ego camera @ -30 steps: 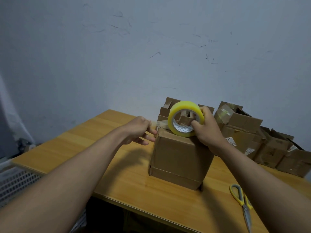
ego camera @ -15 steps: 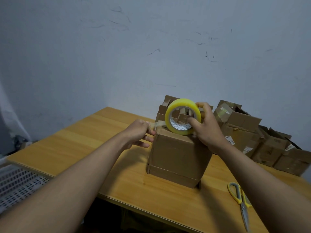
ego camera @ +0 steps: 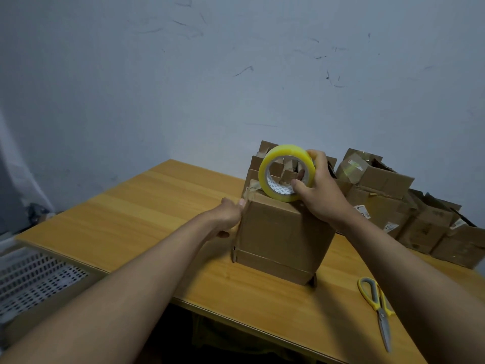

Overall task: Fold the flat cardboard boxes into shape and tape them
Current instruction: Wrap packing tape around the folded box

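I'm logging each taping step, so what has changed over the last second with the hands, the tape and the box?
The left hand moved down from the box's top edge onto its left side, pressing the tape end over the corner. The right hand still grips the yellow tape roll on top of the box, now slightly tilted. The box, the scissors and the stacked boxes stayed put.

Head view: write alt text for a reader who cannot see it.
A right hand holds a yellow tape roll on a cardboard box while the left hand presses the tape end against the box's left edge. Scissors lie on the wooden table, more boxes behind.
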